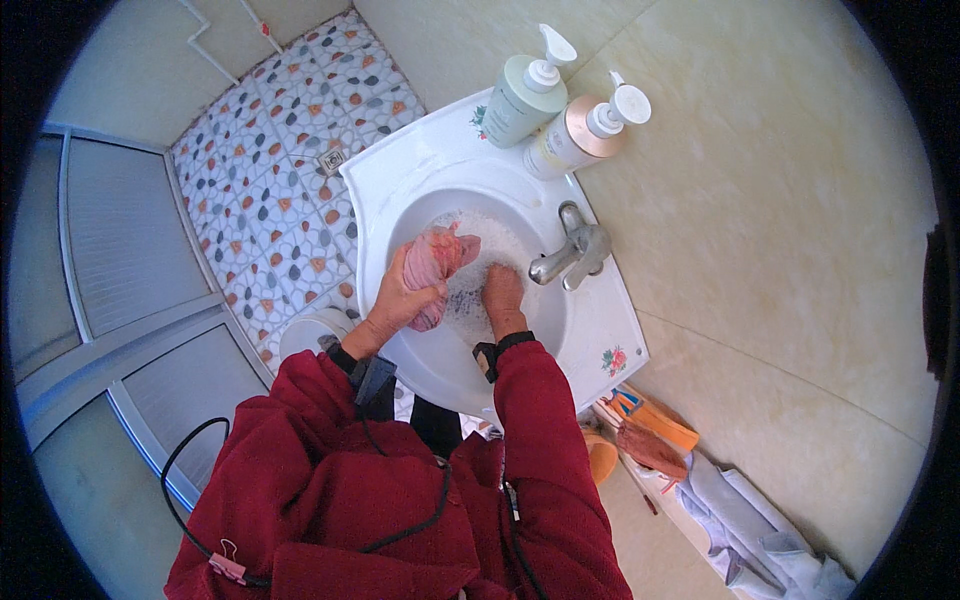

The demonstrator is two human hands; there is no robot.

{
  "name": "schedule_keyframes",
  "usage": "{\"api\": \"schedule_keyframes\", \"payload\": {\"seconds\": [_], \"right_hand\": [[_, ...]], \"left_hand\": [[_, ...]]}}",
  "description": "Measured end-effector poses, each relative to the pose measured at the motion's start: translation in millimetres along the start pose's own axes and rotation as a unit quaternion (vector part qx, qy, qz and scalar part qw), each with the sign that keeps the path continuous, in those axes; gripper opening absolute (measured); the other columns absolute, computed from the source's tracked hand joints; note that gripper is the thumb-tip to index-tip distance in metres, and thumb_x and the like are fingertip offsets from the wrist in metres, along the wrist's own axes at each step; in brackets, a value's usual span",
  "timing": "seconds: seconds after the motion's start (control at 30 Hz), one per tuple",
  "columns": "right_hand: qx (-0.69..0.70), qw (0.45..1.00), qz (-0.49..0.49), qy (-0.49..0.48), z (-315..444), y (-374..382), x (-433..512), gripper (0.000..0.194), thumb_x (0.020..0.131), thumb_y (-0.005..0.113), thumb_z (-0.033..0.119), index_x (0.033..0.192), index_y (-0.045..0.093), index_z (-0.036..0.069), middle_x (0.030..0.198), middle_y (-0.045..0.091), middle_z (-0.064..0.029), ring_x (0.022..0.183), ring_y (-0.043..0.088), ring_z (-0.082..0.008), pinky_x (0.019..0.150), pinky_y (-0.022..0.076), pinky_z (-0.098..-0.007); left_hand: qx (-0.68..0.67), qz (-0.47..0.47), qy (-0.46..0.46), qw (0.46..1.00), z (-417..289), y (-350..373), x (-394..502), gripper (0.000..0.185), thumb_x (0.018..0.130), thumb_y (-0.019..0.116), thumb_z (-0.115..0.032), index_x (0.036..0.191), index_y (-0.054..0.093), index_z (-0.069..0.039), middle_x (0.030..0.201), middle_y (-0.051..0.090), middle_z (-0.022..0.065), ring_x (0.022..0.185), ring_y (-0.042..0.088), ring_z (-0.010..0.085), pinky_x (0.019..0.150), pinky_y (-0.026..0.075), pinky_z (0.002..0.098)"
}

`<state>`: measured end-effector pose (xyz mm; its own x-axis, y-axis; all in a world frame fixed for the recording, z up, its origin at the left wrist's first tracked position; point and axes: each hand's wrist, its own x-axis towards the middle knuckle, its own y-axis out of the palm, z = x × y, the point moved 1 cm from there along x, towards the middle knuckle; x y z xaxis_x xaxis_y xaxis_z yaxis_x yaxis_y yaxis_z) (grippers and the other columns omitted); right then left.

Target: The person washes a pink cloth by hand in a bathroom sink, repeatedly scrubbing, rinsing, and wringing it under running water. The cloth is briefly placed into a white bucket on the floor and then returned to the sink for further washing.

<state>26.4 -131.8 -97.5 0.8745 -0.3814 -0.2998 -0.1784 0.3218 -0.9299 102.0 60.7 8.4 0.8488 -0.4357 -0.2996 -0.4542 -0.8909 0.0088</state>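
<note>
A wet, bunched pink cloth (pixel 429 281) is gripped in my left hand (pixel 401 300) above the left side of the white washbasin (pixel 401 180). Part of the cloth's upper end looks more orange-red. My right hand (pixel 502 291) reaches down into the foamy water (pixel 469 296) in the bowl. Its fingers are under the suds, so what they hold or touch is hidden. To the right of that hand, the chrome tap (pixel 574 251) points its spout over the bowl.
A pale green pump bottle (pixel 525 105) and a pinkish pump bottle (pixel 574 139) stand on the basin's back corner. Folded grey cloths (pixel 750 517) and an orange item (pixel 660 420) lie along the wall at lower right. A white bucket (pixel 311 330) is left of the basin.
</note>
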Motion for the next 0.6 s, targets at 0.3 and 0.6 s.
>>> {"api": "schedule_keyframes", "payload": {"seconds": [0.3, 0.6], "right_hand": [[-0.021, 0.997, 0.069, 0.014, 3.9, -18.3, 10.9, 0.01, 0.073, 0.062, 0.006, 0.082, 0.066, 0.004, 0.085, 0.066, -0.0195, 0.082, 0.065, -0.036, 0.072, 0.0532, -0.0456], [-0.033, 0.995, 0.096, -0.01, 5.3, -21.5, 7.7, 0.013, 0.075, 0.061, 0.006, 0.087, 0.065, 0.004, 0.086, 0.067, -0.0186, 0.084, 0.065, -0.0354, 0.073, 0.053, -0.0458]], "left_hand": [[0.001, 0.008, 0.0, 1.0, -3.8, 0.7, -2.8, 0.075, 0.065, 0.075, -0.017, 0.128, 0.038, -0.001, 0.115, 0.053, 0.0126, 0.107, 0.052, 0.0204, 0.092, 0.042, 0.0321], [0.05, 0.005, 0.02, 0.999, -2.2, 0.5, -4.6, 0.08, 0.064, 0.076, -0.02, 0.13, 0.036, 0.0, 0.117, 0.053, 0.0145, 0.11, 0.052, 0.023, 0.095, 0.042, 0.0333]]}}
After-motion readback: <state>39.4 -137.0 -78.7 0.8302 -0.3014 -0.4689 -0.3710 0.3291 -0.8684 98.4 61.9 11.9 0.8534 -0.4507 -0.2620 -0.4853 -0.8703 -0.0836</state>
